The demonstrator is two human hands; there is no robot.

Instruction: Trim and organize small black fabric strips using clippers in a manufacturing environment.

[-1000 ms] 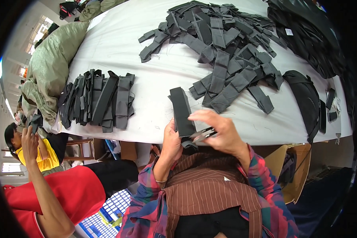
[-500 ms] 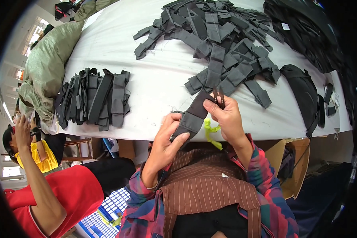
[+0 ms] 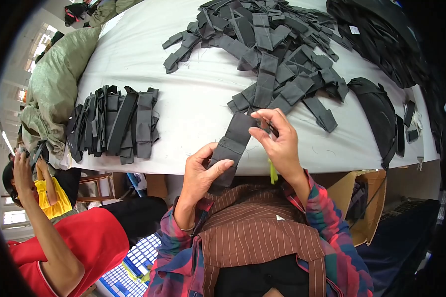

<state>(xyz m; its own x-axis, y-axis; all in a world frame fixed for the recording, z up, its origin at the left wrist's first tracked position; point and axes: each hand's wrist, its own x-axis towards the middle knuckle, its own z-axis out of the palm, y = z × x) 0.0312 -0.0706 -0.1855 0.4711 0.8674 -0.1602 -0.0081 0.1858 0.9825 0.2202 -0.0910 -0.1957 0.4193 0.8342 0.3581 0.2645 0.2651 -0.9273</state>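
Observation:
My left hand [image 3: 201,171] grips a dark grey fabric strip [image 3: 231,144] with a stitched fold across it, thumb on top and fingers beneath. The strip slants up and away over the table's near edge. At its far right corner are the index finger and thumb of my right hand [image 3: 280,141], slightly apart. Tucked in that hand is a small dark tool [image 3: 270,130], seemingly thread snips, mostly hidden by the fingers. A yellow-green ribbon [image 3: 273,172] hangs below the hand. Beyond, a loose heap of similar strips [image 3: 282,74] covers the table's far middle.
Left on the white-covered table [image 3: 183,106] lies a row of stacked strips [image 3: 115,123]. A green sack [image 3: 59,79] stands beyond it. Black fabric pieces [image 3: 374,111] lie at right, above an open cardboard box [image 3: 369,208]. A person in red [image 3: 79,245] is at my left.
The strip has swung more upright and lies flatter. My left hand has shifted slightly left and down. My right thumb has come off the strip, and the right fingers have moved to its far corner.

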